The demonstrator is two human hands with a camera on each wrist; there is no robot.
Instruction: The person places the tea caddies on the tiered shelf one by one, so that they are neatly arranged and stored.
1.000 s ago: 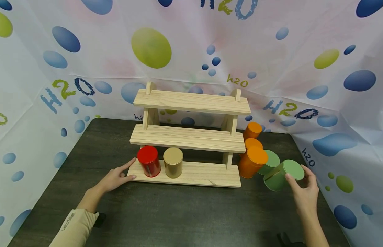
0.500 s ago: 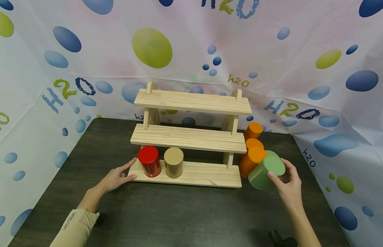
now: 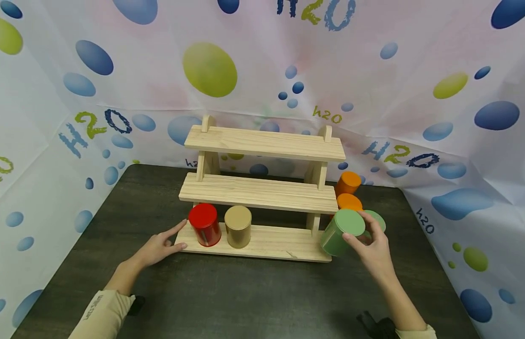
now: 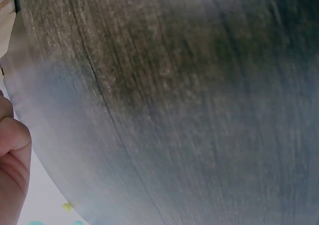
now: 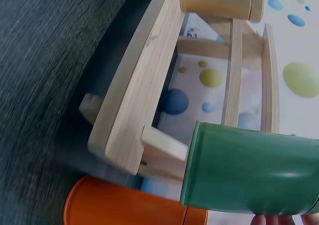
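My right hand (image 3: 374, 252) holds a green lidded canister (image 3: 336, 238) at the right end of the wooden tiered shelf (image 3: 279, 241), tilted in the head view. In the right wrist view this green canister (image 5: 249, 170) shows on its side, with fingertips (image 5: 274, 220) at its lower edge. My left hand (image 3: 154, 248) touches the left end of the bottom board, index finger and thumb spread apart. A red canister (image 3: 206, 230) and a gold canister (image 3: 238, 231) stand upright on that board, towards the left.
Orange canisters (image 3: 349, 182) stand right of the shelf, partly hidden by it and by the held one. A second green canister (image 3: 377, 220) is behind my right hand. The dark table (image 3: 245, 292) ends at a patterned backdrop (image 3: 262, 56).
My right hand has carried the green canister left, from beside the orange ones to the shelf's right end, hiding the nearest orange canister. My left hand stays at the board's left end.
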